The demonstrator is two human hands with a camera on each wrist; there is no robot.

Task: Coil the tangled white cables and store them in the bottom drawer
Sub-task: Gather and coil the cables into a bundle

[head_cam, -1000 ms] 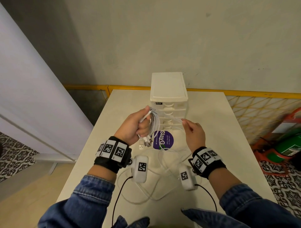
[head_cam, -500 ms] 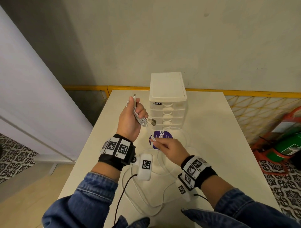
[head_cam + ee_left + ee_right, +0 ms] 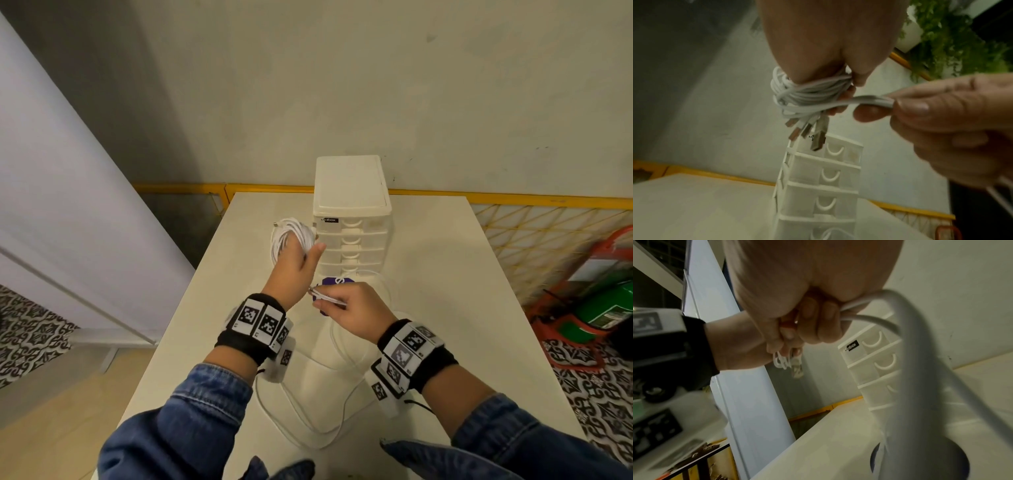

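My left hand [image 3: 294,267] is raised beside the drawer unit and grips a coil of white cables [image 3: 291,238] wound round its fingers [image 3: 844,97]; several USB plugs [image 3: 813,133] dangle from the coil. My right hand [image 3: 346,308] pinches the loose white strands [image 3: 327,297] just below the left wrist, gripping them between thumb and fingers [image 3: 813,324]. The slack cable [image 3: 308,425] runs in loops over the table toward me. The white drawer unit [image 3: 352,219] stands at the table's far middle, all its drawers [image 3: 818,191] closed.
A purple round sticker [image 3: 337,282] lies on the white table [image 3: 445,308] in front of the drawers. A yellow railing [image 3: 513,200] runs behind the table. A grey panel [image 3: 68,205] stands to the left. A green and red object [image 3: 603,301] sits on the floor at right.
My left hand swung the coil from in front of the drawers up to their left side. My right hand moved left and down from the drawer front to just under the left wrist, drawing the strands along.
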